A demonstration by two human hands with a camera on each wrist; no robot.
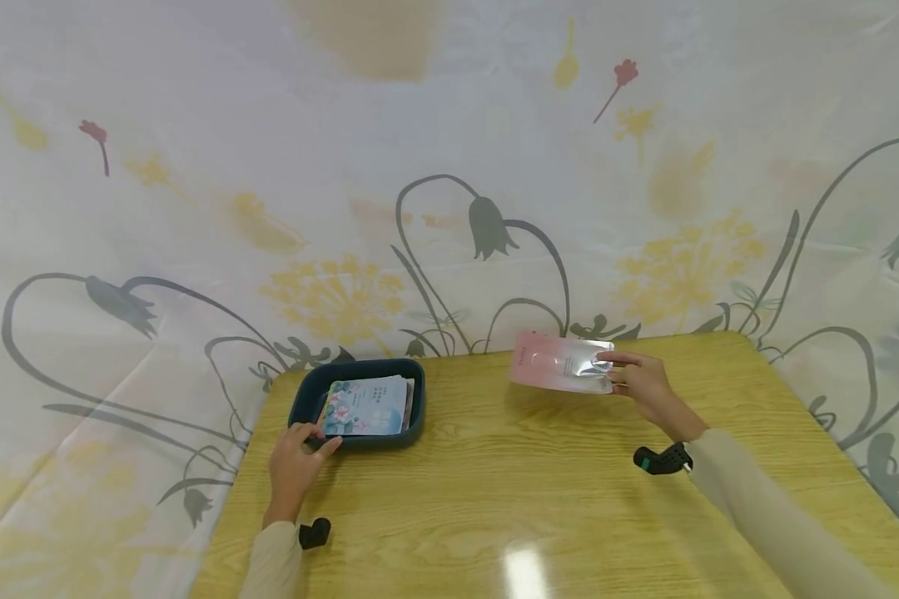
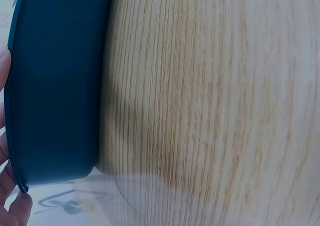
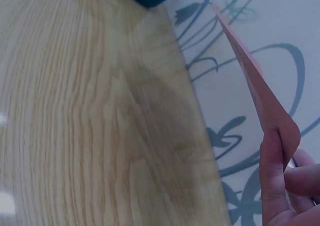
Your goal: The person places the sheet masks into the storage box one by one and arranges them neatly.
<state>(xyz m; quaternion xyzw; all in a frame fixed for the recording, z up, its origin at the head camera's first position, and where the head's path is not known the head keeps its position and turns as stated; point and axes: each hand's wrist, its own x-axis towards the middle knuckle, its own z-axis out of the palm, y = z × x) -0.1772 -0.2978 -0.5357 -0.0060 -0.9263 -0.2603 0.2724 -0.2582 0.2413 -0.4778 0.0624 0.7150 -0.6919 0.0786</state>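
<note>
On the left of the table, a dark blue plastic basket [image 1: 417, 416] holds a small stack of flat printed packets [image 1: 367, 406]; the top one is pale blue with pink flowers. My left hand [image 1: 295, 466] grips the basket's near left rim, its fingertips at the edge of the packets. In the left wrist view, fingers curl at the rim of the basket [image 2: 57, 85]. Over the far right of the table, my right hand [image 1: 640, 384] pinches a pink and silver sachet [image 1: 550, 362] by its right end. The right wrist view shows the sachet [image 3: 255, 85] nearly edge-on, above the table.
A wood-grain table [image 1: 464, 499] lies under both hands. Behind it hangs a pale flower-printed cloth [image 1: 449, 125], which meets the table's far edge. Black wrist cameras sit at the left wrist [image 1: 315, 533] and the right wrist [image 1: 663, 458].
</note>
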